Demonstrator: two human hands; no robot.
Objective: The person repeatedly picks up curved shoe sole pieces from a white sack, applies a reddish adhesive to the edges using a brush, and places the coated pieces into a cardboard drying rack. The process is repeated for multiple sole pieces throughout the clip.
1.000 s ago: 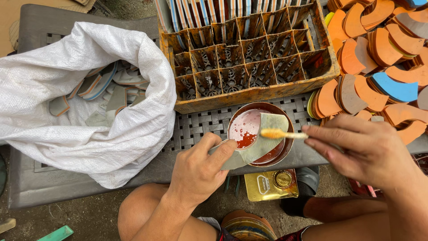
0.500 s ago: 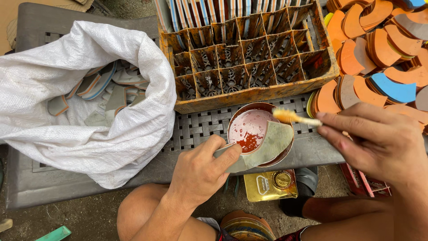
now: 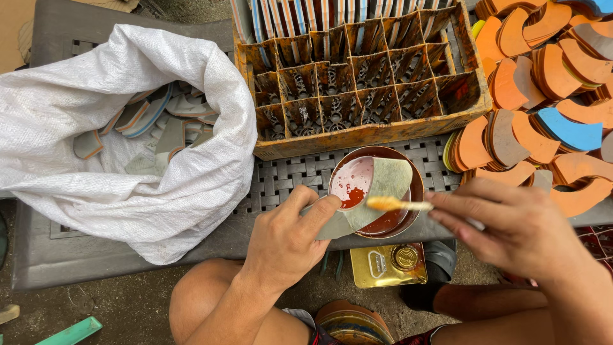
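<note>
Lying across the bowl: the pale grey-green curved piece (image 3: 377,195) is stretching from near-left, where it is pinched, up to far-right over the round bowl (image 3: 408,171), its wide end covering the bowl's right half.
Long axis: it is running diagonally, low at the left hand and rising toward the far right rim.
Left hand (image 3: 287,239): it is clamping the narrow near end of the piece between thumb and forefinger, sitting just near-left of the bowl, wrist coming up from the knee below.
Right hand (image 3: 511,227): its fingers are closing together on the handle of a small brush (image 3: 399,204); it is hanging to the right of the bowl.
Brush and piece: the brush is lying almost level, left to right, its yellowish tip pointing left and resting at or just over the piece's middle; actual contact cannot be told.
Nearer hand: the left hand is already on the piece; the right is reaching it only through the brush.
Bowl contents: red glue-like liquid is pooling at the left, beside the piece.
Far side: a divided orange crate (image 3: 357,83) is standing just beyond the bowl.
Right: stacks of orange and blue cut-outs (image 3: 543,76) are crowding the bench.
Left: a white woven sack (image 3: 128,134) is lying open with more pieces inside.
Near: a gold tin can (image 3: 389,265) is sitting on the ground below the bench edge.
</note>
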